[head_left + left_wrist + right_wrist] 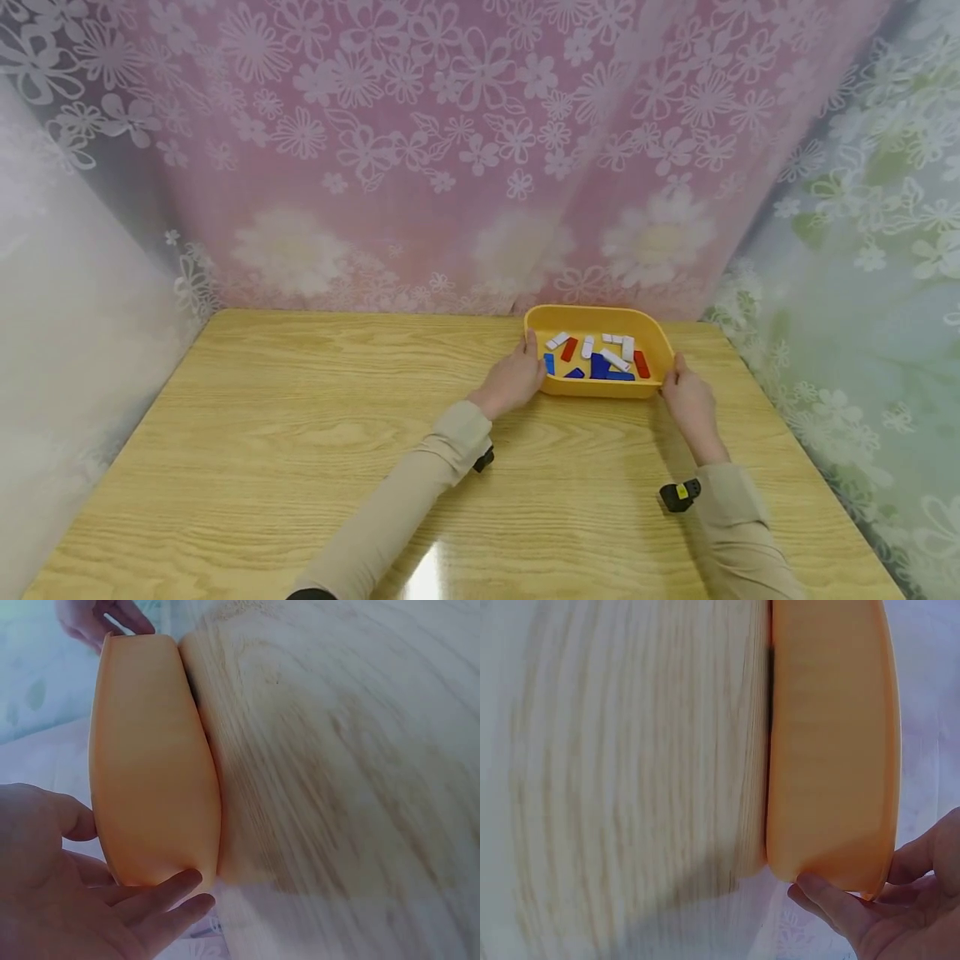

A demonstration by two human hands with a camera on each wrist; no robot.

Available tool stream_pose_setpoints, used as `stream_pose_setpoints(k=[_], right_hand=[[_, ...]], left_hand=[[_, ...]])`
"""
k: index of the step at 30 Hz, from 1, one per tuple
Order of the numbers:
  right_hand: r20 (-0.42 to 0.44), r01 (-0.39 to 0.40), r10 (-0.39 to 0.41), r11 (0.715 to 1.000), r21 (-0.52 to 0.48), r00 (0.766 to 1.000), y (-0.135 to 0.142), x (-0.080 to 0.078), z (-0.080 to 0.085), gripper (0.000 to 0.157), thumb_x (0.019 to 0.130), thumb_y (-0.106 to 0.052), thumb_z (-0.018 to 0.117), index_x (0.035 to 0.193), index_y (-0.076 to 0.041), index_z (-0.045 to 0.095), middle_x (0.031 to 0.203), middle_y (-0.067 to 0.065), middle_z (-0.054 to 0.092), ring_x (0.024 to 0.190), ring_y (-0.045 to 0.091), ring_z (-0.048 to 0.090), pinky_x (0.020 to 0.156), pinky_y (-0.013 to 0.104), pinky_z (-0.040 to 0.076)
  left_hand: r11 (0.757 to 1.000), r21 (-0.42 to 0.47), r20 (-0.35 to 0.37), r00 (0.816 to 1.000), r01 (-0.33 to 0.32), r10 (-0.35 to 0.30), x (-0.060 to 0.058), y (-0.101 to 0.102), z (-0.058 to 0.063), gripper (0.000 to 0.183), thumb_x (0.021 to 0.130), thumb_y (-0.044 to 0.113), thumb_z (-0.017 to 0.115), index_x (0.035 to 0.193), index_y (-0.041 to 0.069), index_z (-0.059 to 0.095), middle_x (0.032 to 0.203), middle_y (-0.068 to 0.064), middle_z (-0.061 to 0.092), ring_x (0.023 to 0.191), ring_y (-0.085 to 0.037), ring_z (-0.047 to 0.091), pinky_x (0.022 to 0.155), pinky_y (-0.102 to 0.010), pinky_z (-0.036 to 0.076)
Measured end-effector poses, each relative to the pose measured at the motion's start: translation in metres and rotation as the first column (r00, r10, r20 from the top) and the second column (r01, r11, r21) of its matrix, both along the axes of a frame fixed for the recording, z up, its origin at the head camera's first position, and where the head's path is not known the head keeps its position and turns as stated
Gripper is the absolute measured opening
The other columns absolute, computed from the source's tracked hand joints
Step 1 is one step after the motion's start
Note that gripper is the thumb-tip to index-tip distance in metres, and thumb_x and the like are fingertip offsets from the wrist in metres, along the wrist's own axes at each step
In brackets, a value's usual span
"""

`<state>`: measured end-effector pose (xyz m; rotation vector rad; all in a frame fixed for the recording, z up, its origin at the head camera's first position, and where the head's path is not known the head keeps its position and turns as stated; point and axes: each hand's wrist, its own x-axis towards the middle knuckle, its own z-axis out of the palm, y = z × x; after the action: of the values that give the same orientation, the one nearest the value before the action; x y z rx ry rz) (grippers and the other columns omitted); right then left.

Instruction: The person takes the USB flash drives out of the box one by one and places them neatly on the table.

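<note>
At far right of the surface (300, 433), head view: yellow plastic bin (600, 389) w/ small wht pcs (615, 360), red pcs (569, 349) & blue pcs (599, 367) inside, floral cloth (450, 167) just beyond. L hand (513, 379) grips bin's left end, R hand (688, 404) its right end.

L wrist view: L fingers (169, 894) hold the bin's end, thumb at rim, others against the end wall; R hand at opp. end.

R wrist view: R fingers (836, 900) likewise hold their end, thumb at rim. Can't tell if base touches surface.
</note>
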<state>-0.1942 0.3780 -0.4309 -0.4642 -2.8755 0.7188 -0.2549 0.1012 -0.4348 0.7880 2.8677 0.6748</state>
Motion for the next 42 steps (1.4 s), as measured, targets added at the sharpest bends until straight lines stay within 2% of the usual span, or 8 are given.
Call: stream_pose_setpoints(k=[4, 8, 11, 13, 18, 24, 32, 42], right_hand=[[-0.012, -0.009, 0.009, 1.000, -0.027, 1.000, -0.009, -0.001, 0.002, 0.053, 0.106, -0.013, 0.034, 0.150, 0.015, 0.030, 0.114, 0.040, 0.060, 0.054, 0.025, 0.048, 0.048, 0.033, 0.038], [-0.001, -0.030, 0.030, 0.998, -0.047, 1.000, -0.017, -0.001, 0.003, 0.054, 0.106, -0.015, 0.035, 0.151, 0.015, 0.027, 0.094, 0.032, 0.065, 0.048, 0.017, 0.042, 0.047, 0.030, 0.037], [0.007, -0.043, 0.043, 0.998, -0.051, 0.999, -0.024, -0.002, 0.004, 0.055, 0.107, -0.016, 0.035, 0.152, 0.014, 0.026, 0.100, 0.034, 0.065, 0.053, 0.019, 0.045, 0.049, 0.030, 0.038], [0.016, -0.051, 0.052, 0.996, -0.067, 0.999, -0.028, -0.003, 0.004, 0.055, 0.107, -0.017, 0.035, 0.152, 0.014, 0.025, 0.108, 0.036, 0.063, 0.057, 0.024, 0.050, 0.050, 0.030, 0.040], [0.047, -0.054, 0.062, 0.985, -0.165, 0.997, -0.040, -0.007, 0.005, 0.058, 0.107, -0.019, 0.036, 0.155, 0.011, 0.022, 0.135, 0.040, 0.051, 0.099, 0.043, 0.066, 0.072, 0.038, 0.058], [0.040, -0.066, 0.080, 0.959, -0.277, 0.996, -0.056, -0.011, 0.004, 0.059, 0.107, -0.017, 0.038, 0.157, 0.009, 0.020, 0.142, 0.041, 0.044, 0.120, 0.045, 0.060, 0.094, 0.047, 0.055], [0.026, -0.098, 0.113, 0.938, -0.334, 0.993, -0.077, -0.015, 0.001, 0.058, 0.109, -0.018, 0.041, 0.158, 0.006, 0.019, 0.146, 0.039, 0.041, 0.124, 0.045, 0.058, 0.099, 0.048, 0.051], [-0.034, -0.196, 0.194, 0.943, -0.268, 0.980, -0.109, -0.022, -0.003, 0.062, 0.110, -0.026, 0.046, 0.157, 0.007, 0.023, 0.140, 0.036, 0.050, 0.115, 0.042, 0.065, 0.094, 0.048, 0.053]], left_hand=[[1.000, 0.017, 0.032, 0.999, -0.009, 0.008, -0.002, -0.010, 0.001, 0.063, 0.111, 0.024, 0.040, 0.158, -0.007, 0.013, 0.161, -0.024, 0.028, 0.087, -0.031, 0.068, 0.051, -0.032, 0.046], [0.999, 0.040, 0.055, 0.998, -0.028, 0.025, -0.002, -0.020, 0.000, 0.063, 0.111, 0.025, 0.040, 0.159, -0.006, 0.012, 0.162, -0.023, 0.027, 0.109, -0.030, 0.067, 0.056, -0.029, 0.046], [0.998, 0.056, 0.065, 0.997, -0.034, 0.030, -0.003, -0.027, 0.001, 0.063, 0.111, 0.025, 0.040, 0.159, -0.005, 0.013, 0.162, -0.022, 0.027, 0.103, -0.027, 0.067, 0.056, -0.028, 0.045], [0.997, 0.061, 0.077, 0.996, -0.040, 0.035, -0.003, -0.032, 0.001, 0.063, 0.111, 0.025, 0.039, 0.159, -0.005, 0.012, 0.163, -0.022, 0.026, 0.078, -0.021, 0.065, 0.051, -0.026, 0.041], [0.996, 0.063, 0.103, 0.993, -0.063, 0.056, -0.006, -0.044, 0.000, 0.062, 0.111, 0.024, 0.038, 0.160, -0.003, 0.010, 0.164, -0.021, 0.024, 0.043, -0.010, 0.029, 0.041, -0.022, 0.029], [0.995, 0.072, 0.110, 0.992, -0.075, 0.067, -0.007, -0.061, -0.002, 0.062, 0.111, 0.022, 0.038, 0.159, -0.004, 0.010, 0.164, -0.023, 0.022, 0.041, -0.008, 0.027, 0.040, -0.021, 0.027], [0.986, 0.106, 0.106, 0.987, -0.131, 0.120, -0.006, -0.082, -0.008, 0.063, 0.110, 0.021, 0.037, 0.160, -0.003, 0.007, 0.163, -0.024, 0.023, 0.043, -0.009, 0.026, 0.042, -0.022, 0.028], [0.977, 0.104, 0.121, 0.977, -0.188, 0.175, -0.005, -0.120, -0.004, 0.063, 0.110, 0.018, 0.037, 0.160, -0.004, 0.005, 0.161, -0.028, 0.026, 0.041, -0.010, 0.028, 0.040, -0.023, 0.029]])
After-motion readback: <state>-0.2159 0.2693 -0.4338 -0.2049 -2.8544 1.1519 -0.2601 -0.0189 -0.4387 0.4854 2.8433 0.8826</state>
